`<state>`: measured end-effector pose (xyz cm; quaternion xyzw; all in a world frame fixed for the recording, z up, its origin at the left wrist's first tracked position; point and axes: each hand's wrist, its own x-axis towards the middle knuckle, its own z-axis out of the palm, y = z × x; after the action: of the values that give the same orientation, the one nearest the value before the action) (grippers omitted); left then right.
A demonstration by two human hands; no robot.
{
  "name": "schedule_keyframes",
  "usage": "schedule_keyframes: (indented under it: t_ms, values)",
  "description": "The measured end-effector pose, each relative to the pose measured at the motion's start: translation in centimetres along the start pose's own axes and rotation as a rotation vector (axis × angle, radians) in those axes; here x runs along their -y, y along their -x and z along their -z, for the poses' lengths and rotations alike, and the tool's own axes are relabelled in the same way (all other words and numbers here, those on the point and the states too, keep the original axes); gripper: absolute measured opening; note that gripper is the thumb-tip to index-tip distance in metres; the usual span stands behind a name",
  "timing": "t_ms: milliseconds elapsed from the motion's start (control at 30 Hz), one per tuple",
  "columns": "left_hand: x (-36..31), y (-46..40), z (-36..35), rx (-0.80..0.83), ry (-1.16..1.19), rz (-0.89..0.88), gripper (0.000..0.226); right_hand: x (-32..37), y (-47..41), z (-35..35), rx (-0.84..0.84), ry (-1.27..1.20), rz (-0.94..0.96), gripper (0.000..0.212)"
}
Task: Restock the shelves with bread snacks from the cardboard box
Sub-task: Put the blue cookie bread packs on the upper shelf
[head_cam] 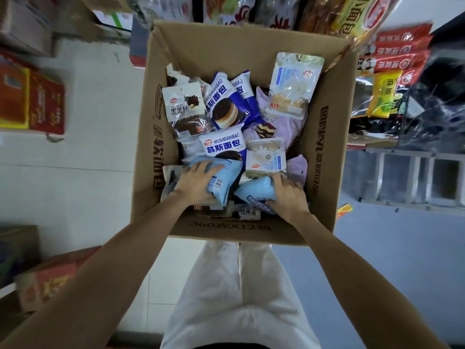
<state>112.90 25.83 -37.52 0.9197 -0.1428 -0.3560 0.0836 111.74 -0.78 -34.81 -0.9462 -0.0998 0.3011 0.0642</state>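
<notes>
An open cardboard box (324, 147) stands on the floor in front of me, filled with several wrapped bread snacks. Both my hands are down inside its near end. My left hand (195, 183) grips a light blue snack packet (221, 178), fingers curled over its top. My right hand (286, 191) grips a second light blue packet (254, 191) lying beside the first. Further in lie dark blue mousse bread packets (222, 102), a white chocolate bread packet (182, 102) and a pale milk bread packet (293, 84).
Shelves with hanging snack bags (400, 51) rise at the right and behind the box. Red cartons (32, 99) sit on the left, more cartons (45, 280) at lower left. A metal ladder (412, 180) lies right of the box. White tiled floor lies to the left.
</notes>
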Motion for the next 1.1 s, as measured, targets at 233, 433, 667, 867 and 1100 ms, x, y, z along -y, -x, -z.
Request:
schedule_keyframes:
  t_ms: [233,433,667,867,1100]
  values:
    - [0.3,0.6,4.9,-0.23,1.237,0.39,0.045,-0.5,2.8,5.9,-0.194,-0.719,-0.267,0.06]
    - [-1.3,3.7,8.9,-0.363,1.552,0.313,0.038,-0.6,4.1,11.0,-0.384,-1.142,-0.359,0.047]
    - [-4.1,8.0,14.6,-0.56,1.705,0.195,0.046,1.2,5.6,16.9,-0.487,-1.213,-0.245,0.059]
    - [-6.5,10.3,20.0,-0.728,1.554,0.052,0.066,3.2,7.0,22.4,-0.546,-1.112,-0.064,0.062]
    - [-8.5,11.9,25.2,-0.798,1.164,0.055,0.092,4.5,6.9,28.6,-0.62,-1.088,0.11,0.062]
